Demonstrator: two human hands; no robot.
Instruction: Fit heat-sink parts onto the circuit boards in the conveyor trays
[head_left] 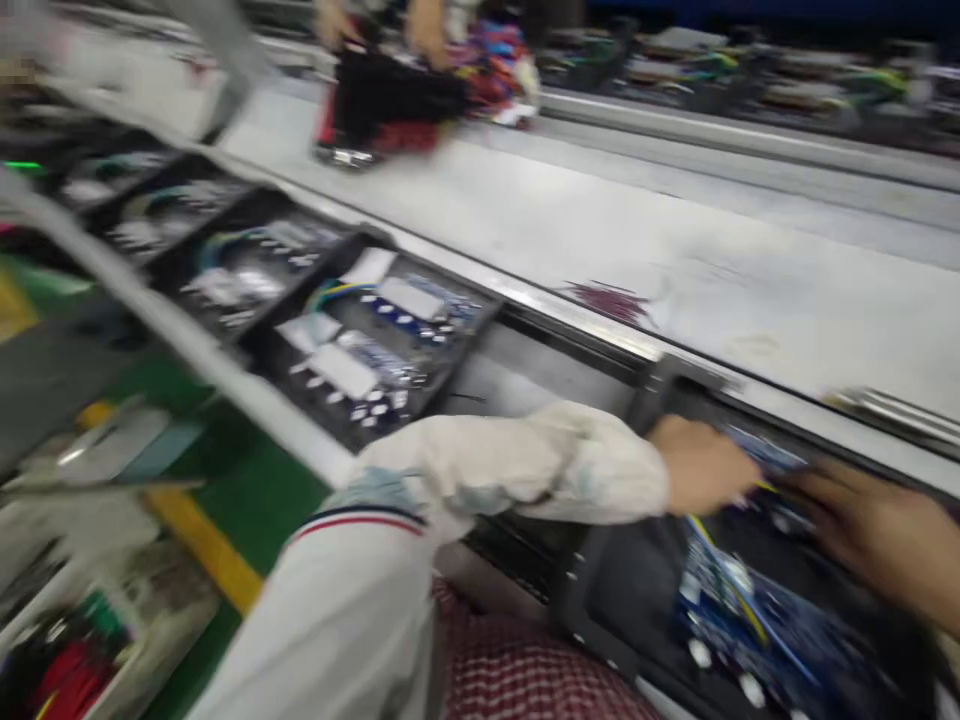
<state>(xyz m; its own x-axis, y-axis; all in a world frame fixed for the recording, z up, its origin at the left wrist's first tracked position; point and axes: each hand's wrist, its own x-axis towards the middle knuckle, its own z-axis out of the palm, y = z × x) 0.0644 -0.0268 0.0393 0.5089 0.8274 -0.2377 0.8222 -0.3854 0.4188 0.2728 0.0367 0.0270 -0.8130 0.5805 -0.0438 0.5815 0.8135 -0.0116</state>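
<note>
My left hand point(705, 465), in a pale sleeve, is closed over the far part of a black tray point(630, 590) on the line. Thin yellow and blue wires point(739, 595) run out from under its fingers. In the same tray lies a blue circuit board point(787, 625) with white round parts along its edge. A second circuit board point(772, 450) shows partly behind the hands. My right hand point(885, 540) reaches in from the right, fingertips close to the left hand's. It is smeared by motion, and its grip cannot be made out.
More black trays point(442, 395) with boards and wires line up to the left. Across the white bench point(712, 240), another person's hands point(427, 35) are at a dark bundle point(394, 95). Dark red wires point(607, 300) lie on the bench. A box of parts point(120, 670) stands lower left.
</note>
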